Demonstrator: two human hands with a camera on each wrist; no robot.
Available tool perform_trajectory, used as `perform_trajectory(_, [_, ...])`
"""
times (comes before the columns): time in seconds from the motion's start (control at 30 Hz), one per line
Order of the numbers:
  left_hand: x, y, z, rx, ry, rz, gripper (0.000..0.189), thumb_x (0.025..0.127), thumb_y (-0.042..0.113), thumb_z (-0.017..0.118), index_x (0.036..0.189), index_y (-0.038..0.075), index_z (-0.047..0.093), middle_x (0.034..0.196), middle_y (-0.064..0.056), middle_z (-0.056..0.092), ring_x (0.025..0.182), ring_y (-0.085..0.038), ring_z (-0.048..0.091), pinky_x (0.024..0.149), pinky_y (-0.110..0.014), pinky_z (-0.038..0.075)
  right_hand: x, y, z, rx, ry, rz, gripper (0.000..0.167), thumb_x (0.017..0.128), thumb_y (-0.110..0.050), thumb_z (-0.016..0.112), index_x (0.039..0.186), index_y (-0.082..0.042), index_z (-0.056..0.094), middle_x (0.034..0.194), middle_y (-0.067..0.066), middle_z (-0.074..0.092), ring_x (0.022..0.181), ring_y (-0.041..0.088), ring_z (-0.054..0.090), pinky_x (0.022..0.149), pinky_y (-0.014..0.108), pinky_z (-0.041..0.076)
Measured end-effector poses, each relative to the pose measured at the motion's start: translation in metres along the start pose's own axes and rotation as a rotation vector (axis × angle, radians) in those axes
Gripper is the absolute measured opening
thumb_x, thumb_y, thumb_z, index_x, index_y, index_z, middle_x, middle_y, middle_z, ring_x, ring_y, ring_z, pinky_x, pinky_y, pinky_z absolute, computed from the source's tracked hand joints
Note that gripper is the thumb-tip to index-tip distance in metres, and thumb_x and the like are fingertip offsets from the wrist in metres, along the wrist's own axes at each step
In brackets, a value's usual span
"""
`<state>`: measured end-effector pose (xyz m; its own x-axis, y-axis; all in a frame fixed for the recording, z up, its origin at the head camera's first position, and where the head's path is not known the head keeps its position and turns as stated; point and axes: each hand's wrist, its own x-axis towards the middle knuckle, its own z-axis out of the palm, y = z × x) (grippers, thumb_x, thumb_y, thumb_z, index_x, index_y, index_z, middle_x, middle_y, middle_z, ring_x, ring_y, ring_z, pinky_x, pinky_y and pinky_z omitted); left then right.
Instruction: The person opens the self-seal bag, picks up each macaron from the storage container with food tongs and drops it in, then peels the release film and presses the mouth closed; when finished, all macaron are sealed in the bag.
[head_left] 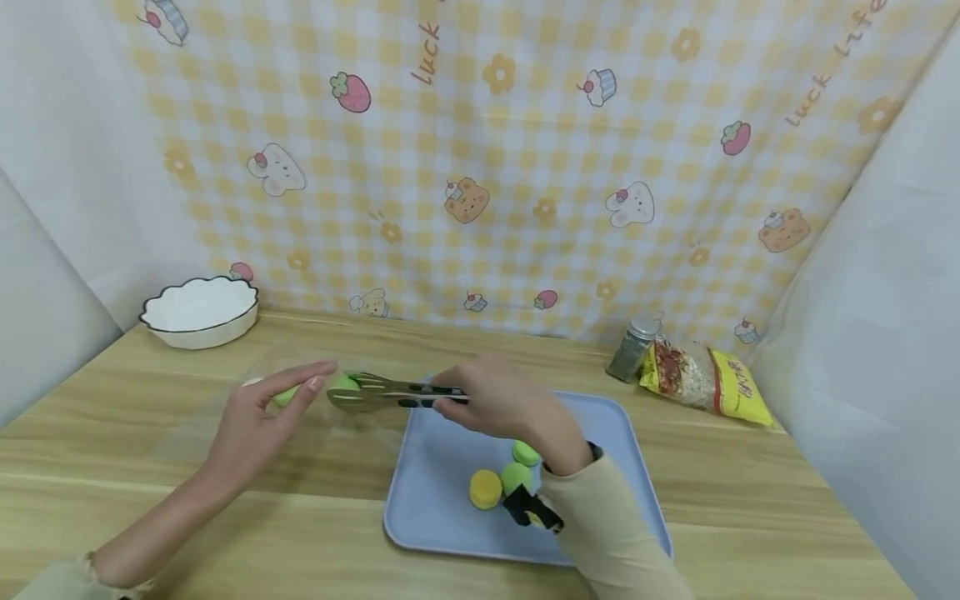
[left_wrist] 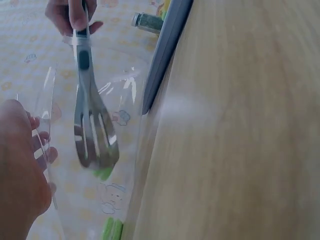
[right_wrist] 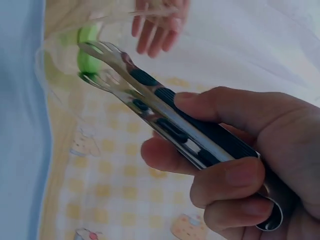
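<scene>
My left hand (head_left: 258, 421) grips the edge of a clear plastic bag (left_wrist: 51, 92) and holds its mouth apart; some fingers show through the plastic. Black-handled metal tongs (right_wrist: 165, 107) are in my right hand (head_left: 510, 408), gripped around the handles. Between their slotted tips is a green macaron (right_wrist: 89, 50), at the bag's mouth. Another green macaron (left_wrist: 112, 229) lies deeper in the bag. On the blue tray (head_left: 442, 442), under my right forearm, are a yellow macaron (head_left: 486, 489) and two green macarons (head_left: 517, 478); the sleeve may hide more.
A white scalloped dish (head_left: 201, 312) stands at the back left. To the back right are a jar of dried herbs (head_left: 632, 350) and a yellow food packet (head_left: 705, 383). Behind the wooden table (head_left: 750, 492) hangs a checked cloth (head_left: 525, 167).
</scene>
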<state>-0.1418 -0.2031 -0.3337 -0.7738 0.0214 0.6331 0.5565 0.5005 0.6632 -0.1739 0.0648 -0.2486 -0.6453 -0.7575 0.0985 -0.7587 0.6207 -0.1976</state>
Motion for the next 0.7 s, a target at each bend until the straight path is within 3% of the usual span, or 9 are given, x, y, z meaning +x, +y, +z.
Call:
perform_trajectory(0.1, [0.001,-0.001,0.000,-0.034,-0.003,0.027,0.024,0.089,0.000,0.060,0.111,0.007,0.068,0.112,-0.010,0.065,0.107,0.000,0.056,0.090,-0.011,0.038,0.015,-0.009,0.011,-0.096,0.031,-0.006,0.014,0.094,-0.018,0.056,0.089,-0.012,0.067,0.069,-0.002,0.060,0.054,0.004,0.044,0.053,0.019,0.036])
perform_trajectory(0.2, [0.002,0.000,0.000,-0.055,-0.012,0.031,0.024,0.090,0.000,0.058,0.111,0.007,0.068,0.112,-0.009,0.065,0.105,-0.002,0.057,0.090,-0.011,0.039,0.027,-0.017,0.020,-0.164,0.048,0.005,0.021,0.094,-0.016,0.053,0.074,-0.015,0.054,0.054,-0.004,0.039,0.049,0.007,0.031,0.048,0.019,0.026])
perform_trajectory(0.3, [0.003,-0.001,0.001,-0.054,-0.018,0.035,0.025,0.091,0.000,0.058,0.112,0.007,0.068,0.112,-0.008,0.065,0.106,-0.002,0.057,0.091,-0.012,0.038,0.037,-0.022,0.027,-0.213,0.076,-0.003,0.019,0.095,-0.016,0.054,0.076,-0.015,0.054,0.055,-0.006,0.035,0.050,0.006,0.029,0.048,0.019,0.025])
perform_trajectory(0.47, [0.004,-0.002,0.002,-0.050,-0.006,0.046,0.025,0.090,-0.001,0.058,0.112,0.006,0.068,0.110,-0.008,0.066,0.107,-0.002,0.056,0.092,-0.012,0.038,0.051,-0.026,0.036,-0.311,0.144,-0.030,0.013,0.094,-0.021,0.057,0.088,-0.011,0.063,0.061,-0.006,0.049,0.051,0.007,0.039,0.046,0.019,0.034])
perform_trajectory(0.63, [0.002,-0.003,0.002,-0.060,-0.019,0.038,0.025,0.090,-0.001,0.058,0.112,0.006,0.067,0.111,-0.007,0.066,0.102,-0.004,0.059,0.092,-0.013,0.039,0.057,-0.027,0.048,-0.324,0.141,-0.010,0.015,0.093,-0.023,0.059,0.089,-0.010,0.064,0.064,-0.004,0.053,0.052,0.008,0.044,0.046,0.021,0.038])
perform_trajectory(0.7, [0.000,-0.004,-0.002,-0.054,-0.023,0.020,0.025,0.090,-0.001,0.058,0.113,0.006,0.067,0.113,-0.006,0.065,0.100,-0.003,0.060,0.080,-0.012,0.043,0.061,-0.029,0.052,-0.311,0.120,-0.003,0.016,0.094,-0.025,0.058,0.090,-0.010,0.064,0.065,-0.004,0.054,0.053,0.009,0.046,0.048,0.022,0.041])
